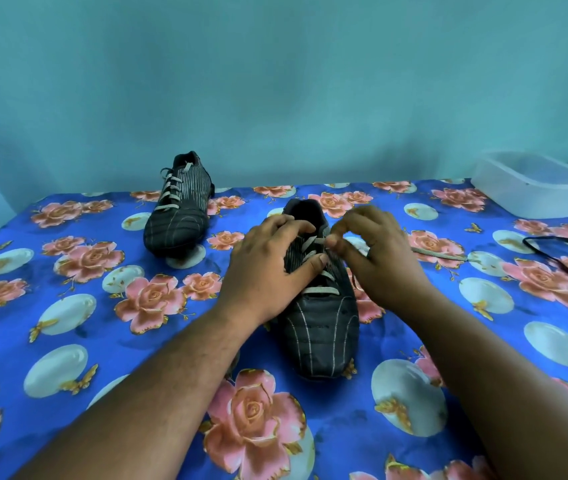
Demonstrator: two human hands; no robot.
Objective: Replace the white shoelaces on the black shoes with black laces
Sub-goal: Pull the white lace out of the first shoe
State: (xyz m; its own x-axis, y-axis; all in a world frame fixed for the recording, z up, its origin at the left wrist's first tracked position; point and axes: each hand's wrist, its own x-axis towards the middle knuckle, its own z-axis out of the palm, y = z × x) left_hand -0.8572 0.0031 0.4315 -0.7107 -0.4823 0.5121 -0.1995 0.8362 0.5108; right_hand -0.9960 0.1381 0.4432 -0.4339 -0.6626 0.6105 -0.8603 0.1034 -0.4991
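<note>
A black shoe (320,327) with a white lace (320,290) lies toe toward me in the middle of the table. My left hand (265,268) grips its upper left side, thumb across the laces. My right hand (376,254) pinches the white lace near the top eyelets. A loose end of that lace (442,255) trails right across the cloth. A second black shoe (178,209), fully laced in white, sits further back on the left. A black lace (566,258) lies at the right edge.
A blue floral cloth (102,306) covers the table. A clear plastic box (535,183) stands at the back right corner. A teal wall rises right behind the table.
</note>
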